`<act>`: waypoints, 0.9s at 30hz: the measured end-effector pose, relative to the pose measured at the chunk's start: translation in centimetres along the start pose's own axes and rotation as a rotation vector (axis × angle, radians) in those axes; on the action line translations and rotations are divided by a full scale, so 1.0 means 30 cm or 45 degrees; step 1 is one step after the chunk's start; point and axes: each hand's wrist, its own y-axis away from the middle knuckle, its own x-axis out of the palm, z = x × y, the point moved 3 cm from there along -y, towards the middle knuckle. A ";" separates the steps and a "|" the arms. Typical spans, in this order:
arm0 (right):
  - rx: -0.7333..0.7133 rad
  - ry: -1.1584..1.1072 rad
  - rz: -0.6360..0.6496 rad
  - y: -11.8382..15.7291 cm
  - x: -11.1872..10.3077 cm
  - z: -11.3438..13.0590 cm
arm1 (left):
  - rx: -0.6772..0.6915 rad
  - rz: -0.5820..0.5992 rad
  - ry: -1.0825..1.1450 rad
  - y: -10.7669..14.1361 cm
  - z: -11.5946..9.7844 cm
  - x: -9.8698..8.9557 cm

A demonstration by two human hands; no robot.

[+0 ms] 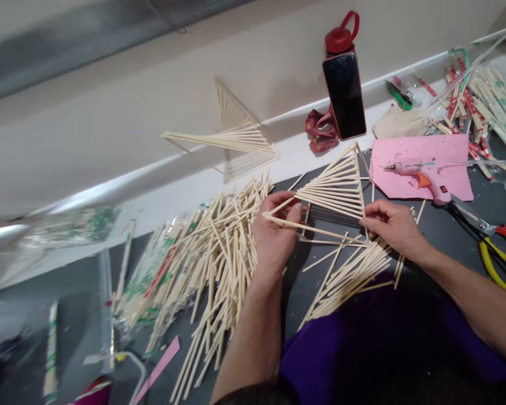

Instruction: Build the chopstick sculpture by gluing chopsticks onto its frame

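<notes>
A frame of pale wooden sticks (335, 194), with a fan of closely spaced sticks across one side, is held between both hands above the dark table. My left hand (280, 225) has its fingers closed round the narrow left corner of the frame. At the right side, my right hand (388, 225) pinches the upright edge where the fan's lower sticks end. Loose wooden sticks (354, 270) lie under and in front of the frame. To the left of my left forearm spreads a big heap of loose sticks (231, 247).
A pink glue gun (421, 171) rests on pink paper (377, 185) at right, beside pliers with yellow and red handles (487, 259). A phone (344, 95) leans against a red-capped bottle (339, 40). Wrapped chopsticks (168, 270) lie left; a green cutter (400, 97) lies behind.
</notes>
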 end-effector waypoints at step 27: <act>-0.234 0.289 -0.093 0.009 -0.018 0.021 | 0.014 -0.025 -0.059 0.005 -0.012 0.007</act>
